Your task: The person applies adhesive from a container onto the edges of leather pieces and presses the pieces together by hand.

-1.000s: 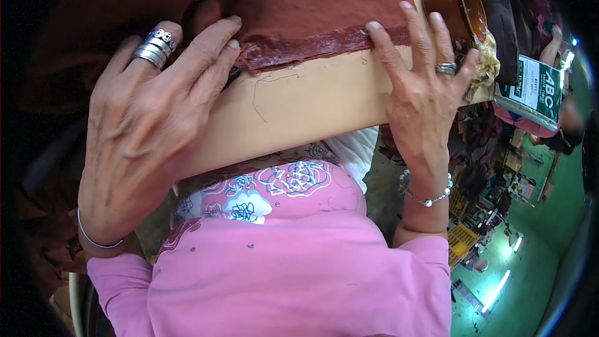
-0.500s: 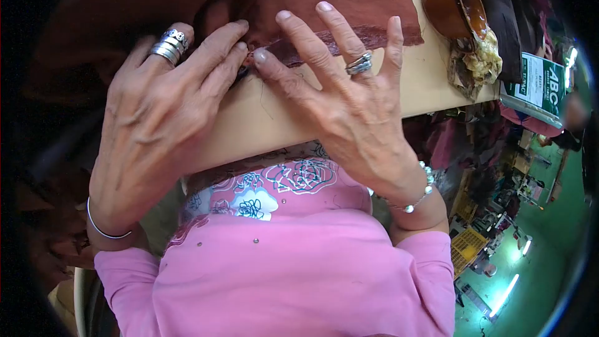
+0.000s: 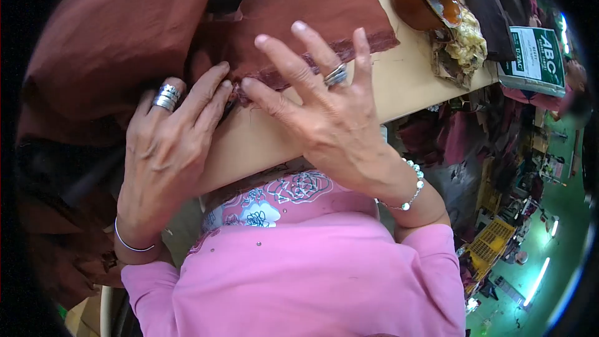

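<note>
A reddish-brown sheet of leather-like material [image 3: 318, 9] lies on the table, with a darker, shiny, rough strip along its near edge. My left hand [image 3: 175, 131] rests at the left end of that strip, its fingers stretched out and the fingertips pressing on the edge. Beside it, my right hand [image 3: 331, 112] is spread wide over the sheet. Its thumb tip touches the edge close to the left fingertips, while the other fingers reach over the sheet. Whatever lies beneath the left fingertips is hidden.
On the right of the table [image 3: 412, 81] stands a brown pot [image 3: 415, 3] with shiny amber contents and a yellowish crusted mass [image 3: 471, 41] beside it. Farther right are dark material [image 3: 483, 6] and a green-and-white ABC package [image 3: 536, 59]. Large brown material [image 3: 125, 31] drapes at the left.
The view has shifted slightly, showing more of the brown sheet. Both hands stay at the sheet's near edge in nearly the same pose, the right thumb still beside the left fingertips.
</note>
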A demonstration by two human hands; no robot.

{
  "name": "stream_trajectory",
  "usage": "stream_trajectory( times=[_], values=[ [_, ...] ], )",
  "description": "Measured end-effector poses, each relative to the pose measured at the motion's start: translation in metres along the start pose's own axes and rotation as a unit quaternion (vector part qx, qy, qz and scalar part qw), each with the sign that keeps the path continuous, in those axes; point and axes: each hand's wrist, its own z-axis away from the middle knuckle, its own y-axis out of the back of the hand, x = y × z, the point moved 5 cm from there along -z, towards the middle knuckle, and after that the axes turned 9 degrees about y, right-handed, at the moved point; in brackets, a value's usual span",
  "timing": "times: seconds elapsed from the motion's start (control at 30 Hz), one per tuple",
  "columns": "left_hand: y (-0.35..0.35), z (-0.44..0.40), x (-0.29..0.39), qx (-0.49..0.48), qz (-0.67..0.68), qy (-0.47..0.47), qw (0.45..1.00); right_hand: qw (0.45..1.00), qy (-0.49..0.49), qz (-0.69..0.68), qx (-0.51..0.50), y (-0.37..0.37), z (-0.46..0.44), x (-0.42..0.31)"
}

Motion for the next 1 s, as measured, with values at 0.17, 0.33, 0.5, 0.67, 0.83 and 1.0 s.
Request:
stream_trajectory(
  times=[0.17, 0.33, 0.5, 0.67, 0.83, 1.0],
  values=[
    [0.0, 0.001, -0.001, 0.01, 0.023, -0.002, 1.0, 0.98, -0.033, 0.154, -0.12, 0.024, 0.016, 0.036],
    [-0.002, 0.001, -0.006, 0.083, 0.035, -0.006, 0.996, 0.991, 0.009, 0.074, -0.11, 0.03, 0.006, 0.04],
    [0.026, 0.009, 0.006, 0.199, 0.064, -0.01, 0.978, 0.995, 0.086, 0.046, -0.017, 0.008, -0.03, 0.015],
    [0.042, 0.037, -0.021, 0.248, -0.042, 0.099, 0.963, 0.996, 0.075, 0.04, 0.016, 0.043, -0.055, 0.02],
    [0.047, 0.078, -0.078, 0.247, -0.103, 0.297, 0.917, 0.997, 0.038, 0.053, 0.034, 0.073, -0.062, 0.052],
    [0.054, 0.054, -0.105, 0.254, -0.105, 0.199, 0.941, 0.997, 0.068, 0.045, -0.009, 0.084, -0.07, 0.046]
  ],
)
